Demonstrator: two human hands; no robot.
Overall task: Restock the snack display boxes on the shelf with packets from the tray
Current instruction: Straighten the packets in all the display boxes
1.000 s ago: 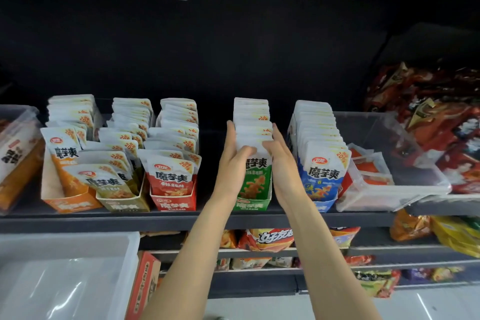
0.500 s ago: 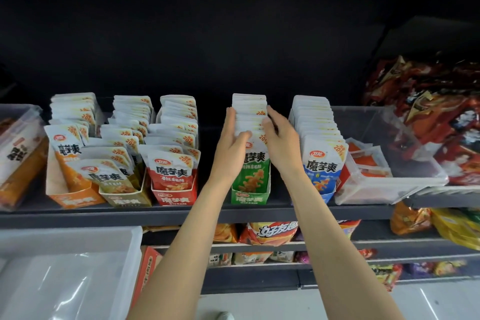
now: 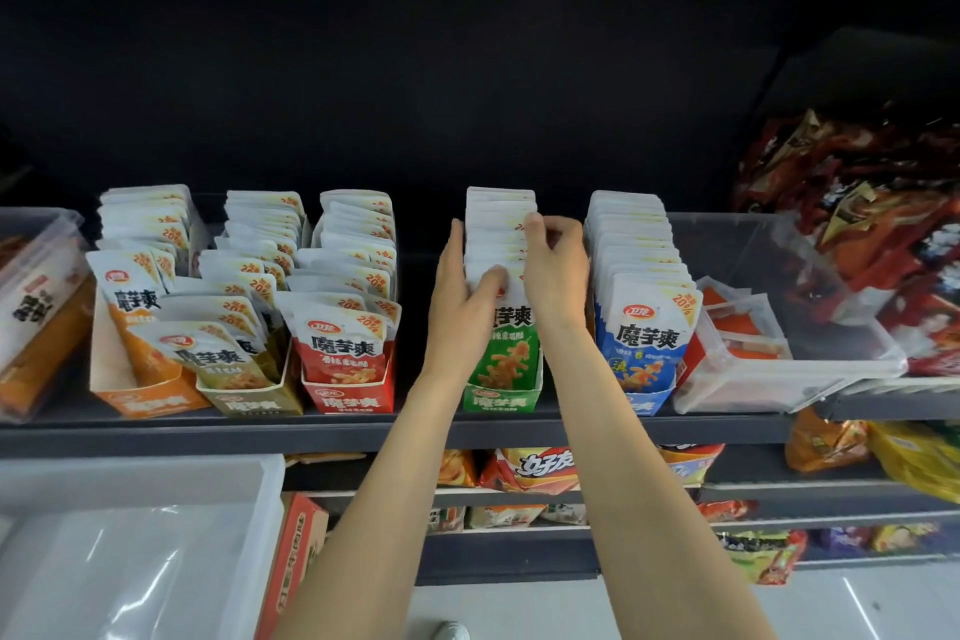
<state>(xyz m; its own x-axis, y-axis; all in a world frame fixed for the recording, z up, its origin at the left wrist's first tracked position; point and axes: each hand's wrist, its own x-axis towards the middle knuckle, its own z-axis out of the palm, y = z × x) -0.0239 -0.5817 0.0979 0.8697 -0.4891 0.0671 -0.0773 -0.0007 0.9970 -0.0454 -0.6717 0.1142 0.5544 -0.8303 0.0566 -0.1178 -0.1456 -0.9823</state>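
Head view, close, faces forward-down at the shelf (image 3: pixel 363 431).

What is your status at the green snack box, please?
Left hand and right hand flank the green packets, fingers curled on the row. Green display box full. Nothing blocking.
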